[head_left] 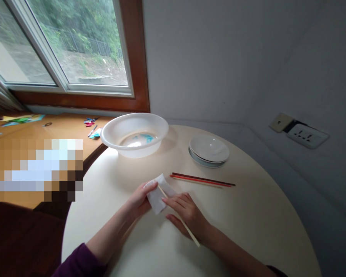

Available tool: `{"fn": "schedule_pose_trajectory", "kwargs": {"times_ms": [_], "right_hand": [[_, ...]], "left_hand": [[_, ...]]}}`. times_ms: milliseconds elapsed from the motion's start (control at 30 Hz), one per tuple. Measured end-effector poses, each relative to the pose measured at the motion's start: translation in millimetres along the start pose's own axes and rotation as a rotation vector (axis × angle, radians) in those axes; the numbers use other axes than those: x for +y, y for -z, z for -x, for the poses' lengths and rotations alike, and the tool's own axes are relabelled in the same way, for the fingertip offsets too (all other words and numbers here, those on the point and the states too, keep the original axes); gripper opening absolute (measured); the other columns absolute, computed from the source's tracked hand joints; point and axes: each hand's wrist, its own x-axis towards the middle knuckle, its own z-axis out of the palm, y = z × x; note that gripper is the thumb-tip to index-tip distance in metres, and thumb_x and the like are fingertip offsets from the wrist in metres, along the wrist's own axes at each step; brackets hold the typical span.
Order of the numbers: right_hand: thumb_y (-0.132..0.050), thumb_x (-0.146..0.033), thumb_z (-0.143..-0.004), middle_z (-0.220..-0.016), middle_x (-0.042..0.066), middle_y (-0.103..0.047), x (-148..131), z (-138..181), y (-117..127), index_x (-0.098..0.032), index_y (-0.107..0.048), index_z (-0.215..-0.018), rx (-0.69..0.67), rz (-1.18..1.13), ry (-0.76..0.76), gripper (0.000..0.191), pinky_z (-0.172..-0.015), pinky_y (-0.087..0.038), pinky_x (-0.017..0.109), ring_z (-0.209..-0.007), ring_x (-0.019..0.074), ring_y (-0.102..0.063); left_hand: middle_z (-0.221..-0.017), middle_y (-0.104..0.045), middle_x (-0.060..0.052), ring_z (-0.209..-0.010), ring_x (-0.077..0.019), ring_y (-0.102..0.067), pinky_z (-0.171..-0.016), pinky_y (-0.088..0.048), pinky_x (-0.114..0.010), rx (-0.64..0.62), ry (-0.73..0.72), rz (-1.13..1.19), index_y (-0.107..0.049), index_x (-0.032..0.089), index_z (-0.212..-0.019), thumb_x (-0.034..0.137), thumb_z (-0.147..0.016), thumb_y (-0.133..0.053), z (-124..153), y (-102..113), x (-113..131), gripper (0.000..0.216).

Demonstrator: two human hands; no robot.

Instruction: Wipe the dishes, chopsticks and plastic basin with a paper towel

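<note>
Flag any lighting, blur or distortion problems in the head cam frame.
Head view: daylight enters from the window upper left; the table blows out beside the basin; soft shadows under the left hand and right hand; wide-angle lens bows the window frame; a pixelated block masks the left; white cloth and chopstick are sharp.

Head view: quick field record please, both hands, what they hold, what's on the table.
left hand: pinches white cloth
right hand: holds pale chopstick, far end tucked in the cloth
loose chopsticks: red and dark, lying beyond the hands, untouched
plates: white stack, right of basin
basin: clear plastic, something blue inside
table: round, white
</note>
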Motion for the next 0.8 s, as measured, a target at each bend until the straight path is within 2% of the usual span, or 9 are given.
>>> {"fn": "schedule_pose_trajectory", "kwargs": {"times_ms": [67, 200, 300, 400, 500, 633, 733, 800], "right_hand": [[-0.054, -0.022, -0.085, -0.09, 0.007, -0.066, 0, 1, 2, -0.017, -0.05, -0.118, 0.036, -0.009, 0.013, 0.034, -0.074, -0.044, 0.032, -0.082, 0.0175, -0.057], [-0.057, -0.019, -0.083, -0.078, 0.003, -0.066, 1, 3, 6, -0.02, -0.056, -0.108, 0.165, -0.014, 0.014, 0.025, -0.069, -0.044, 0.031, -0.073, 0.016, -0.057], [-0.051, -0.012, -0.084, -0.076, 0.004, -0.065, 3, 4, 6, -0.02, -0.057, -0.107, 0.201, 0.002, -0.025, 0.026, -0.066, -0.044, 0.031, -0.071, 0.0158, -0.058], [-0.047, -0.009, -0.086, -0.074, 0.005, -0.065, 9, 6, 4, -0.019, -0.057, -0.111, 0.18, 0.064, -0.088, 0.03, -0.063, -0.044, 0.03, -0.069, 0.016, -0.058], [-0.045, -0.01, -0.087, -0.073, 0.005, -0.066, 13, 8, 0, -0.017, -0.057, -0.113, 0.128, 0.124, -0.129, 0.03, -0.061, -0.042, 0.03, -0.066, 0.0162, -0.058], [-0.042, -0.014, -0.089, -0.067, 0.004, -0.066, 11, 9, -5, -0.016, -0.059, -0.113, 0.076, 0.164, -0.146, 0.029, -0.059, -0.041, 0.03, -0.06, 0.0157, -0.058], [-0.041, -0.015, -0.089, -0.066, 0.004, -0.067, 8, 9, -9, -0.014, -0.059, -0.111, 0.046, 0.183, -0.149, 0.028, -0.058, -0.039, 0.029, -0.057, 0.0151, -0.058], [-0.041, -0.015, -0.089, -0.066, 0.004, -0.067, 7, 9, -11, -0.014, -0.06, -0.107, 0.029, 0.2, -0.16, 0.026, -0.057, -0.038, 0.029, -0.055, 0.0146, -0.057]], "left_hand": [[-0.072, -0.068, -0.01, -0.062, -0.0181, -0.062, -0.063, -0.05, -0.028, 0.102, -0.018, 0.04, -0.066, 0.007, -0.079, 0.021, -0.07, -0.069, -3, 7, 6, 0.017], [-0.062, -0.066, -0.004, -0.053, -0.0135, -0.061, -0.055, -0.05, -0.022, 0.297, -0.108, 0.116, -0.064, 0.01, -0.073, 0.011, -0.071, -0.065, -8, 18, 18, 0.003], [-0.063, -0.067, -0.003, -0.054, -0.0129, -0.062, -0.057, -0.051, -0.022, 0.356, -0.142, 0.166, -0.063, 0.011, -0.075, 0.007, -0.072, -0.062, -9, 19, 23, 0.005], [-0.066, -0.068, -0.004, -0.057, -0.0137, -0.063, -0.061, -0.053, -0.024, 0.389, -0.133, 0.213, -0.063, 0.011, -0.08, 0.007, -0.074, -0.06, -7, 13, 25, 0.008], [-0.075, -0.07, -0.008, -0.069, -0.0175, -0.066, -0.071, -0.053, -0.027, 0.343, -0.105, 0.278, -0.063, 0.009, -0.086, 0.01, -0.076, -0.056, -1, 4, 25, 0.013], [-0.088, -0.07, -0.013, -0.089, -0.0242, -0.065, -0.087, -0.047, -0.036, 0.137, -0.017, 0.313, -0.063, 0.006, -0.097, 0.017, -0.077, -0.052, 6, -6, 20, 0.025], [-0.089, -0.07, -0.012, -0.089, -0.0243, -0.064, -0.089, -0.045, -0.037, 0.03, 0.031, 0.317, -0.063, 0.007, -0.098, 0.021, -0.077, -0.053, 8, -12, 11, 0.027], [-0.084, -0.069, -0.011, -0.084, -0.0227, -0.065, -0.086, -0.046, -0.036, 0.037, 0.065, 0.361, -0.064, 0.008, -0.09, 0.021, -0.077, -0.053, 8, -17, 5, 0.022]]}}
